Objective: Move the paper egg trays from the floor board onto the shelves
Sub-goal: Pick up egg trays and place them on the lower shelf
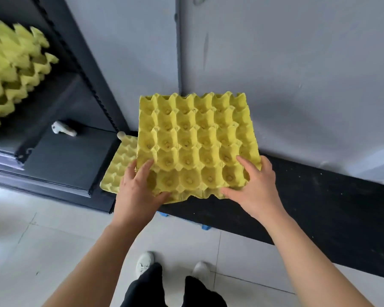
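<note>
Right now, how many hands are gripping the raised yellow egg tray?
2: the left hand holds the tray at its near left corner, the right hand at its near right corner.

We reach both bare forearms forward from the bottom of the view, converging toward twelve o'clock. Our left hand sits at about eleven o'clock, fingers spread and thumb pointing toward three o'clock, clamped on something. Our right hand sits at about one o'clock, fingers splayed toward eleven, thumb toward nine, gripping likewise. Our legs in black trousers and pale shoes stand at six o'clock.
</note>
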### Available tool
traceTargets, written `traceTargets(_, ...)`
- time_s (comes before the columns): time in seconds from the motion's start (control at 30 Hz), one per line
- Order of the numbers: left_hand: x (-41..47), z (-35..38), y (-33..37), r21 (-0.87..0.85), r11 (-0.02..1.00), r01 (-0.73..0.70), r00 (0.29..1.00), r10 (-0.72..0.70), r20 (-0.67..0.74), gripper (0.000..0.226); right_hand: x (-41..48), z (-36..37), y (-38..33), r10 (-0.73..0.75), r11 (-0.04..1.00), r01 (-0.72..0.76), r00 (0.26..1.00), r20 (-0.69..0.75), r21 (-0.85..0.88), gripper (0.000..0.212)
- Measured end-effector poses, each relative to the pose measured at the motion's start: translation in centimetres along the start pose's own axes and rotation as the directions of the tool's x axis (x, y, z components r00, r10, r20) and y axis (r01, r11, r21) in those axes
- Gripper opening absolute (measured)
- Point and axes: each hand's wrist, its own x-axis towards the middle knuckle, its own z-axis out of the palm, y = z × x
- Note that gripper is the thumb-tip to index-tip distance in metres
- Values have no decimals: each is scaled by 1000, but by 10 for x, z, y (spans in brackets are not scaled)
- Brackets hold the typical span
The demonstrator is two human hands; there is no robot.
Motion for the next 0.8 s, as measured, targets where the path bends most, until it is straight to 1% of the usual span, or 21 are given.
traceTargets(0.13,-9,-60,-23,-39,999,-2,994,-2,-113,91,-12,-1,-67,-93,995,93,996,-4,-30,90)
traceTargets(0.33,-18,-156,-79,-65,997,-32,976,17,-219,94,-37,24,-174,-188,981,188,982,-18,-40,89)
traceTargets(0.6,-18,-289,-177,-23,998,-60,957,51,-284,96,-75,92,-312,-238,971,239,971,-38,25,89)
traceTargets(0.8,0,-352,-236,13,998,-56,952,58,-300,93,-75,140,-384,-312,949,314,944,-103,4,84)
